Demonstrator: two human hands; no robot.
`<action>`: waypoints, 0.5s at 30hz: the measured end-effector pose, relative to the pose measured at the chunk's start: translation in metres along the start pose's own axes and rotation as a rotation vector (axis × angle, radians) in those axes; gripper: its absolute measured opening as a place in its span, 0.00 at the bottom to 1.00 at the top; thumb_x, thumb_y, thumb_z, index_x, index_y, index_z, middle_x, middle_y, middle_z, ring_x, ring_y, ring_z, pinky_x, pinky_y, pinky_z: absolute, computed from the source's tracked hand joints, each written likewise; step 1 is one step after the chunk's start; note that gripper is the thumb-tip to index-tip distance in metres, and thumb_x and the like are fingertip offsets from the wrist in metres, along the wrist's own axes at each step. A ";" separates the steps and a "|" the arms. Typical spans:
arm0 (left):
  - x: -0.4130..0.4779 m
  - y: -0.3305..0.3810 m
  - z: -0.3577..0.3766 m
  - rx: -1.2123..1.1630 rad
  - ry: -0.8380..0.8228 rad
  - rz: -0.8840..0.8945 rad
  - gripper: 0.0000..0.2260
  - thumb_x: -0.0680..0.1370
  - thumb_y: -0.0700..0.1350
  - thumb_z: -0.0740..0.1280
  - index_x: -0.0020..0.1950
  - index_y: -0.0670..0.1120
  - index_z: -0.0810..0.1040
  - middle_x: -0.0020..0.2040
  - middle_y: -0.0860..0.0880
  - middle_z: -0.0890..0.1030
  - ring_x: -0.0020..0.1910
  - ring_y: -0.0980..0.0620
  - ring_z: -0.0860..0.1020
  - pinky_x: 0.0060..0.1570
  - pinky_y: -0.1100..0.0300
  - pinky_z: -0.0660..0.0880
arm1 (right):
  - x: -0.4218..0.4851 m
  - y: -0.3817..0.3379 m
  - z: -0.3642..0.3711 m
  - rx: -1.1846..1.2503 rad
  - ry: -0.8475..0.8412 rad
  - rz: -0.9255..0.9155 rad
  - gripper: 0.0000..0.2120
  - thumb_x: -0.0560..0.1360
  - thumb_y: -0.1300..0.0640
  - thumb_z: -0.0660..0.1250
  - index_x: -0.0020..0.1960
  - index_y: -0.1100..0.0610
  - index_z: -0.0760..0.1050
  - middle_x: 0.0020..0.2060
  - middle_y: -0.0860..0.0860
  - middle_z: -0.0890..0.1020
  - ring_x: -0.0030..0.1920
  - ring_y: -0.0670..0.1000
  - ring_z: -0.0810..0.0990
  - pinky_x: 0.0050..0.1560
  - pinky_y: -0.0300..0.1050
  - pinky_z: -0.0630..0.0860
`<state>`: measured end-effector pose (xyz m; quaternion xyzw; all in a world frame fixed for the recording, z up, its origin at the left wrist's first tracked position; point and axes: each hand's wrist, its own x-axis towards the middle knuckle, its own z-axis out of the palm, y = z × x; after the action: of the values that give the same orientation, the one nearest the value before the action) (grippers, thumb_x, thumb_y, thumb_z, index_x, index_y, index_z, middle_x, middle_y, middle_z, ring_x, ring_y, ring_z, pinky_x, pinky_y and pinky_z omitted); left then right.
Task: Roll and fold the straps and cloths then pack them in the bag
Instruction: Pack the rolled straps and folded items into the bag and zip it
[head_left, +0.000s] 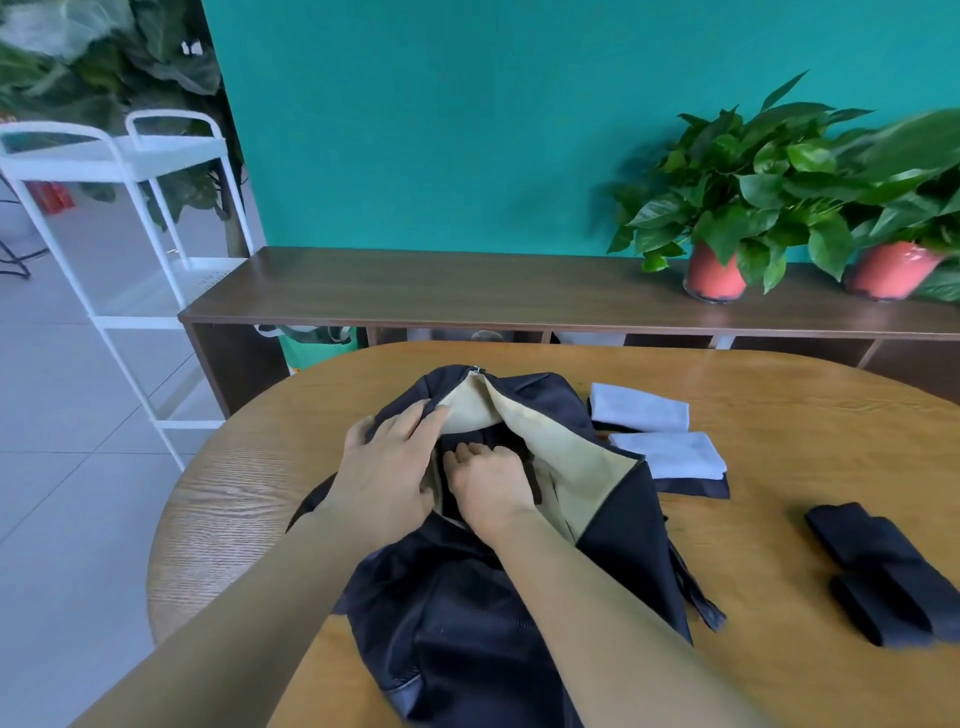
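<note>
A dark navy bag (618, 540) with a beige lining lies unzipped on the wooden table (779, 395). My left hand (387, 462) grips the left edge of the bag's opening and holds it apart. My right hand (485, 480) reaches down inside the opening, fingers curled on a dark item whose shape is hidden. Two folded light grey cloths (641, 408) (672, 452) lie to the right of the bag, the nearer one on a dark folded cloth (691, 487). Two rolled black straps (862, 535) (878, 610) lie at the right of the table.
A long brown shelf unit (467, 291) stands behind the table against a teal wall, with two potted plants (727, 208) (904, 208) on it. A white metal trolley (135, 228) stands at the left on the tiled floor.
</note>
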<state>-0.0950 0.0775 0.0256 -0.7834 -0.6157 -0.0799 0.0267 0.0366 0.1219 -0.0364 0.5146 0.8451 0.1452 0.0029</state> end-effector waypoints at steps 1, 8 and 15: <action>0.000 0.000 0.000 -0.007 0.006 -0.005 0.35 0.76 0.48 0.63 0.78 0.53 0.46 0.78 0.51 0.51 0.76 0.52 0.53 0.73 0.49 0.47 | 0.001 0.002 -0.001 0.021 0.017 -0.034 0.12 0.74 0.62 0.62 0.57 0.58 0.72 0.51 0.52 0.78 0.54 0.54 0.76 0.43 0.44 0.63; -0.004 0.001 0.000 0.002 -0.005 0.012 0.36 0.76 0.46 0.63 0.78 0.52 0.44 0.77 0.51 0.52 0.75 0.53 0.54 0.74 0.49 0.48 | 0.010 0.004 0.003 0.156 -0.014 0.016 0.18 0.77 0.62 0.60 0.66 0.60 0.67 0.63 0.54 0.74 0.66 0.54 0.70 0.59 0.48 0.71; -0.007 0.004 -0.007 0.021 -0.007 0.038 0.34 0.77 0.45 0.62 0.77 0.55 0.47 0.79 0.49 0.44 0.77 0.49 0.49 0.73 0.47 0.47 | -0.009 0.019 -0.020 0.125 0.078 0.020 0.19 0.75 0.63 0.61 0.66 0.59 0.67 0.59 0.52 0.76 0.61 0.53 0.73 0.47 0.46 0.74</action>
<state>-0.0934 0.0686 0.0312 -0.7949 -0.6017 -0.0699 0.0343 0.0546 0.1175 -0.0133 0.5161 0.8468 0.1119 -0.0637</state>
